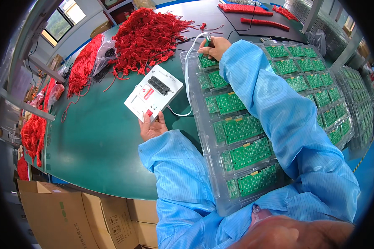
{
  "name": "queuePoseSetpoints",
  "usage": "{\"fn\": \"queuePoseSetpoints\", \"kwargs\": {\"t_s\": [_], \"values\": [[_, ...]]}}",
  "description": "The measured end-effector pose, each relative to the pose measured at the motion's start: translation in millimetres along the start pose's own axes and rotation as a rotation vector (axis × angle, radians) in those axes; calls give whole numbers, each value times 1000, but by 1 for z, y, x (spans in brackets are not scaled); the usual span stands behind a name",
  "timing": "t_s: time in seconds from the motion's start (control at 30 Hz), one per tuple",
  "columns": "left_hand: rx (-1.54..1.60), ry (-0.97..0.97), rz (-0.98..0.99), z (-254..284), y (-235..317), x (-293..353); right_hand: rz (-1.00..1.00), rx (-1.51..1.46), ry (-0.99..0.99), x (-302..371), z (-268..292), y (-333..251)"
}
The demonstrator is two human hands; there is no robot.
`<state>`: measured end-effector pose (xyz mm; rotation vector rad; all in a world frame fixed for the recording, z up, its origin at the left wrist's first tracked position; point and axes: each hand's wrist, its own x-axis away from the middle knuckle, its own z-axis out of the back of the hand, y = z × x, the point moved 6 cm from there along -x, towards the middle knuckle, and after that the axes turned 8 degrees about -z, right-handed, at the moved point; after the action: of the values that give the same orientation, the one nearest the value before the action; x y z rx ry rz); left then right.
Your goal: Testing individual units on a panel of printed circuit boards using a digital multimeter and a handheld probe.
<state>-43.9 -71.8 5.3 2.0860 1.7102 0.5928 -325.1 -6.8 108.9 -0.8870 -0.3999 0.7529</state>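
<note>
My left hand (pixel 153 128) grips the near corner of a white chip programmer (pixel 139 103), with its thumb by a red button. The programmer has a black chip socket on top and tilts above the green table. From its right side a white cable (pixel 187 70) loops up to a small green connector piece (pixel 206 41). My right hand (pixel 215 48) pinches that piece over a green circuit board (pixel 207 62) at the far left of a clear plastic tray (pixel 201 137). Whether the piece touches the board cannot be made out. More green boards (pixel 241 128) lie in the tray's pockets.
Bundles of red wires (pixel 147 35) heap at the back of the green table (pixel 99 149). Another tray of boards (pixel 355 99) stands at right. Red strips (pixel 264 24) lie on a dark mat at the back. Cardboard boxes (pixel 58 216) stand below the table's near edge.
</note>
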Motion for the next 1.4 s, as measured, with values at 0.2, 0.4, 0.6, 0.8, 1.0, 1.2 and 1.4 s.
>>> {"fn": "queuePoseSetpoints", "kwargs": {"t_s": [0.2, 0.4, 0.6, 0.8, 1.0, 1.2, 1.4], "values": [[14, 6, 3, 4, -2, -3, 33, -4, 36, -8, 3, 7], [-53, -88, -36, 5, -1, -9, 90, 19, 8, -10, 0, 4], [48, -74, -3, 3, 1, -5, 41, 62, 50, -8, -1, 1], [45, -85, 17, 1, 1, -5, 125, 139, 67, -8, 2, 0], [31, -60, 27, 5, -1, -6, 93, 108, 62, -12, 3, 3], [55, -45, 22, 2, 1, -2, 76, 27, 90, -6, 2, 3], [129, 81, 6, -1, 4, 5, 164, 185, 239, -9, 32, -14]]}}
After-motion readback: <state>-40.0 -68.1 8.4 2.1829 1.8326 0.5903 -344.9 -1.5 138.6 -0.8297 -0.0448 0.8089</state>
